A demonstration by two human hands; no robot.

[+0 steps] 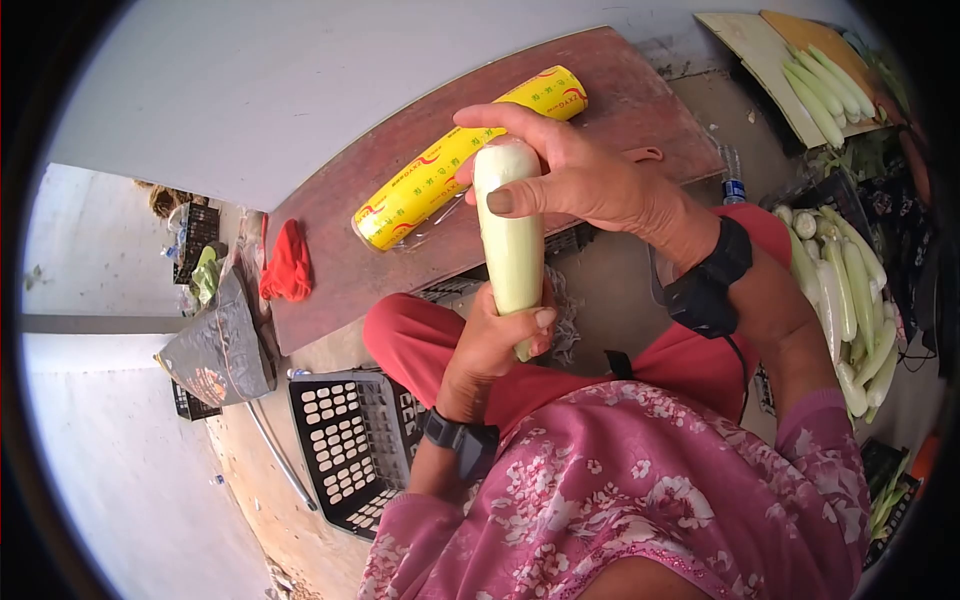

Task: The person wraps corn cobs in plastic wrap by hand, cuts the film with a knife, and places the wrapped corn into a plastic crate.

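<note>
A pale green zucchini (pixel 513 250) is held nearly upright above my lap, its surface smooth and shiny. My left hand (pixel 490 340) is wrapped around its lower end, thumb across the front. At the top, my right hand (pixel 590 185) has its thumb pressed on the front, with the index finger stretched past the tip and the other fingers partly hidden behind. Beyond both hands, a yellow printed roll of cling film (pixel 455 165) lies on the reddish-brown board (pixel 350 240). Some clear film shows beside the roll.
A pile of pale zucchini (pixel 845 290) lies at my right, with more on a board (pixel 770 90) farther back. A black plastic crate (pixel 345 440) stands at my left. A red cloth (pixel 288 262) rests on the board's left end. A plastic bottle (pixel 734 180) stands past my right wrist.
</note>
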